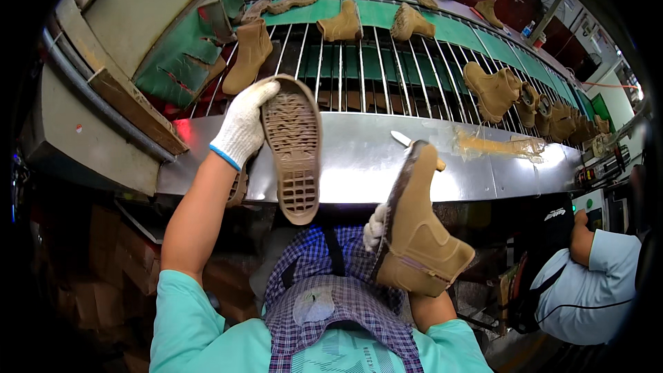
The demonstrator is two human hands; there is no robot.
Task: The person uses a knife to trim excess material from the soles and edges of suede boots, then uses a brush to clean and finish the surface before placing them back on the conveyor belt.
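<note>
My left hand (242, 121), in a white knit glove with a blue cuff, is closed on the upper edge of a brown shoe sole (293, 148). The sole hangs upright, its gridded inner side showing. Also gloved, my right hand (374, 228) grips a tan ankle boot (425, 235) from its bottom side; most of that hand is hidden behind the boot. The boot is tilted, toe up and its opening toward the lower right, with a zip on its side. Sole and boot are apart. Behind the boot, a knife-like tool with a white blade (400, 138) lies on the metal ledge.
A steel ledge (345, 166) runs in front of a rack of metal rods (366, 76). Tan boots (248, 57) and loose soles (293, 3) rest on the rack and green belt (376, 10). A machine housing (90, 138) stands left. A person (590, 276) sits right; others work across.
</note>
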